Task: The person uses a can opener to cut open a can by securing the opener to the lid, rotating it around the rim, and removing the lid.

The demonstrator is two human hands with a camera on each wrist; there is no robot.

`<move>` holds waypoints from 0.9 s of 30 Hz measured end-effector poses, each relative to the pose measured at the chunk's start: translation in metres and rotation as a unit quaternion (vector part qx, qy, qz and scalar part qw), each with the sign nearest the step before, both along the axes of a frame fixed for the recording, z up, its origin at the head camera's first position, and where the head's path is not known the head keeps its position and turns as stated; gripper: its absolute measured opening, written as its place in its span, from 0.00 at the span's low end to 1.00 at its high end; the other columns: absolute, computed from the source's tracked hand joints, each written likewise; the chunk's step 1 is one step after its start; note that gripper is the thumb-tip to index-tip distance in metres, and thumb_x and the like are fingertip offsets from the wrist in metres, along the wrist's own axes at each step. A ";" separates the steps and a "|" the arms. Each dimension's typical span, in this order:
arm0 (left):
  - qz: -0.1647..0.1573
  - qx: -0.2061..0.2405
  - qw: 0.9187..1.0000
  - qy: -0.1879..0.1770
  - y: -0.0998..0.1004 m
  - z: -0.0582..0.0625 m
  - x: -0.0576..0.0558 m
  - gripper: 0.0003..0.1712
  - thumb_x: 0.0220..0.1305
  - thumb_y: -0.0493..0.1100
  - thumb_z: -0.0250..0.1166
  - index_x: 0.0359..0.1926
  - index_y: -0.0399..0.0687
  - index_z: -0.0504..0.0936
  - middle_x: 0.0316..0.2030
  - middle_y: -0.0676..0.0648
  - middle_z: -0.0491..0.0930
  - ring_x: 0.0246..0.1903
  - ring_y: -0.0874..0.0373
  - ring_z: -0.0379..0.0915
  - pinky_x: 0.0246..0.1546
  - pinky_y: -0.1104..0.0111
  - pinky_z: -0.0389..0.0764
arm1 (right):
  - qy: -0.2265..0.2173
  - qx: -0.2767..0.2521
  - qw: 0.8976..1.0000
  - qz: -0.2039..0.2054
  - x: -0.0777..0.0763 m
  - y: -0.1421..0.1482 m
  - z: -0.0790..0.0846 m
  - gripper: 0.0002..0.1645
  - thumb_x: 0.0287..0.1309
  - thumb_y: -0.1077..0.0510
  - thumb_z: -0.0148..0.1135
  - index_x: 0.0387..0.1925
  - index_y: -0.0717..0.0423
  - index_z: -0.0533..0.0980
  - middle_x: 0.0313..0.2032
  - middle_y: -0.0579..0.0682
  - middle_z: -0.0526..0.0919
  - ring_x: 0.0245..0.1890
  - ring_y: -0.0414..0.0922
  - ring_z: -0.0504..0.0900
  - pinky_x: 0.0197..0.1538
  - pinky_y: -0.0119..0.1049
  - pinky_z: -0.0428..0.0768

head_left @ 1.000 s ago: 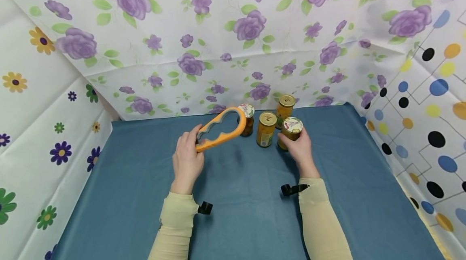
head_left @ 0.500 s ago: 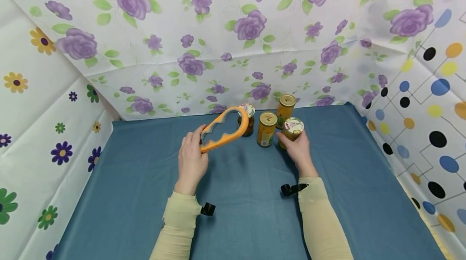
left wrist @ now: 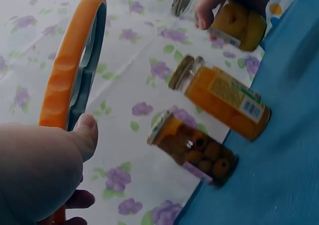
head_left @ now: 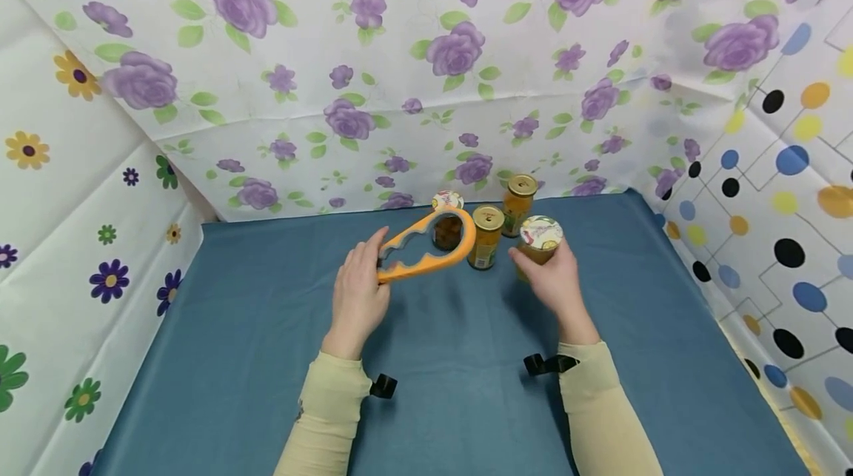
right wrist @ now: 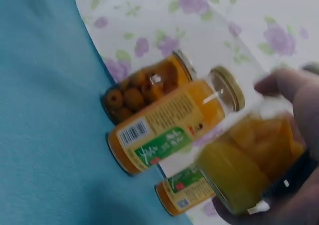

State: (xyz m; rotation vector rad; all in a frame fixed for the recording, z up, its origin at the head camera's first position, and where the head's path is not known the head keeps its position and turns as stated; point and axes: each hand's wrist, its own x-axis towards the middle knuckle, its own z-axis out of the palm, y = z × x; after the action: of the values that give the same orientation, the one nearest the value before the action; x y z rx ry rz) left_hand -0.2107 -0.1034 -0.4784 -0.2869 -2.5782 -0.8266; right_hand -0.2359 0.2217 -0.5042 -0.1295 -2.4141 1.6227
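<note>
My left hand [head_left: 361, 297] grips one end of an orange jar opener [head_left: 426, 266], a loop with a grey scalloped inner edge, held above the cloth. My right hand [head_left: 561, 280] holds a jar of yellow pieces [right wrist: 244, 160] by its side, thumb toward the left. Its patterned white lid [head_left: 541, 232] faces up in the head view, and the jar is lifted off the cloth. Behind the opener's loop stands a jar of dark round olive-like pieces [left wrist: 199, 153]. Beside it is an orange-filled jar with a gold lid [head_left: 486, 240].
Another gold-lidded orange jar [head_left: 518, 208] stands farther back, near the flowered rear sheet [head_left: 373, 91]. Blue cloth [head_left: 266, 357] covers the table. A dotted sheet [head_left: 800, 239] rises at the right, and a flower-print sheet [head_left: 80, 254] at the left.
My right hand has raised the jar of yellow pieces off the cloth and drawn it slightly nearer. The left hand has carried the jar opener to the right, over the dark jar.
</note>
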 end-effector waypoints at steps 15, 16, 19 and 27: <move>-0.079 -0.117 0.989 0.037 0.020 0.010 0.016 0.46 0.64 0.32 0.77 0.80 0.50 0.70 0.41 0.46 0.79 0.35 0.50 0.72 0.32 0.59 0.68 | 0.075 -0.002 0.952 0.298 0.024 -0.054 -0.013 0.28 0.58 0.63 0.80 0.59 0.53 0.80 0.49 0.49 0.86 0.45 0.47 0.85 0.48 0.46 0.84; -0.083 -0.126 0.988 0.038 0.021 0.010 0.016 0.45 0.65 0.34 0.77 0.80 0.50 0.70 0.41 0.47 0.80 0.36 0.50 0.72 0.32 0.59 0.68 | 0.078 -0.004 0.948 0.309 0.025 -0.057 -0.013 0.28 0.59 0.62 0.80 0.60 0.52 0.79 0.49 0.48 0.86 0.46 0.46 0.86 0.50 0.45 0.84; -0.095 -0.150 0.983 0.037 0.024 0.011 0.018 0.43 0.67 0.40 0.77 0.80 0.48 0.71 0.43 0.46 0.80 0.37 0.50 0.73 0.33 0.59 0.69 | 0.093 0.019 0.938 0.333 0.027 -0.063 -0.014 0.27 0.60 0.60 0.79 0.60 0.50 0.80 0.50 0.45 0.85 0.47 0.44 0.85 0.51 0.44 0.84; -0.110 -0.215 0.970 0.017 0.026 0.011 0.024 0.55 0.64 0.25 0.71 0.86 0.51 0.57 0.43 0.45 0.77 0.36 0.51 0.66 0.33 0.59 0.65 | 0.087 0.060 0.939 0.326 0.027 -0.067 -0.016 0.27 0.60 0.59 0.80 0.59 0.56 0.81 0.50 0.45 0.85 0.48 0.44 0.83 0.54 0.49 0.81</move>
State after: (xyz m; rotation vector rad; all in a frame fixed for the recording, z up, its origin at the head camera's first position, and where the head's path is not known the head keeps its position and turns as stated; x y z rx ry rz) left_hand -0.1870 -0.0779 -0.4677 -0.7182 -2.7025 -0.3139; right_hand -0.2091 0.1549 -0.5202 0.8859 -2.5467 1.6069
